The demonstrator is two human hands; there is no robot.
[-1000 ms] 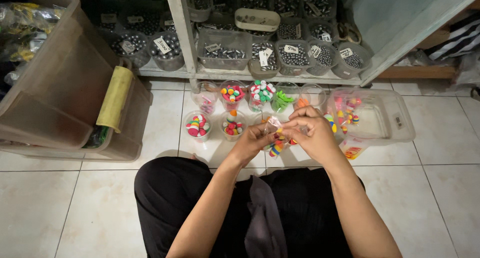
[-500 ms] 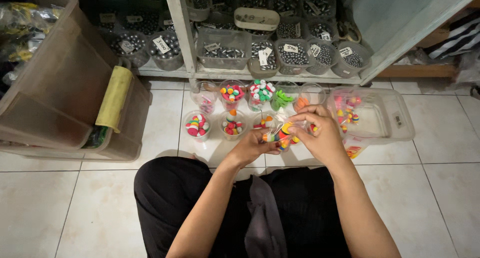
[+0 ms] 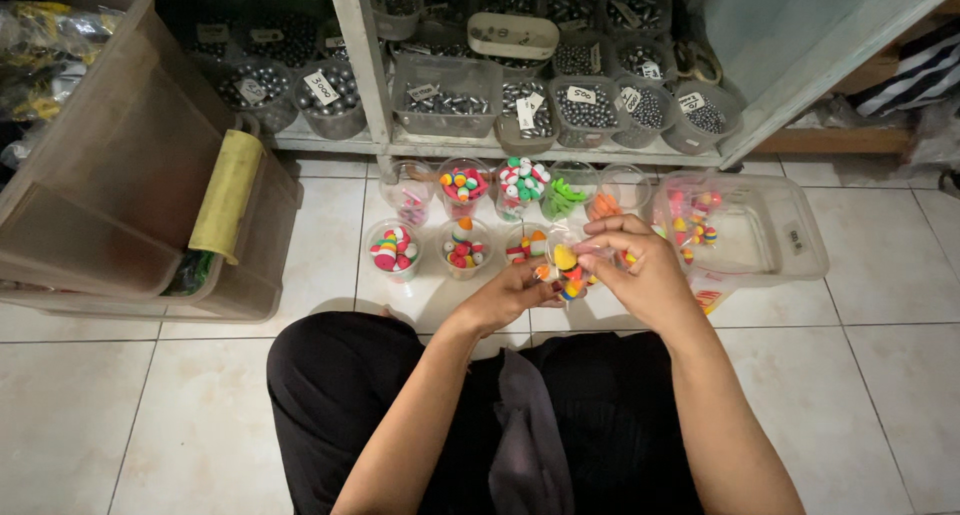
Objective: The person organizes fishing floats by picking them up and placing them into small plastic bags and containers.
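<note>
Head view, looking down at a seated person on a tiled floor (image 3: 200, 415). Left hand (image 3: 512, 293) and right hand (image 3: 640, 270) brought together at centre, above the floor just beyond the knees. Small clear bag (image 3: 568, 267) of striped, many-coloured floats held between the two hands. Left grip closed on the bag's near-left side from below; right grip pinched shut on its upper right edge, fingers (image 3: 610, 237) curled over it.

Just beyond the hands, two rows of clear cups (image 3: 462, 187) on the floor, filled with coloured floats in red, green, white and orange; nearest cup on the left (image 3: 392, 249) well apart from the left hand. To the right, touching nothing held, a clear lidless box (image 3: 790, 240) with a few floats inside. Far side: low shelf (image 3: 480, 147) carrying tubs of grey metal weights with paper tags. Far left: large brown plastic bin (image 3: 120, 175) with a yellow roll (image 3: 228, 195) lying on its rim. Black trousers (image 3: 340, 385) at near centre.
</note>
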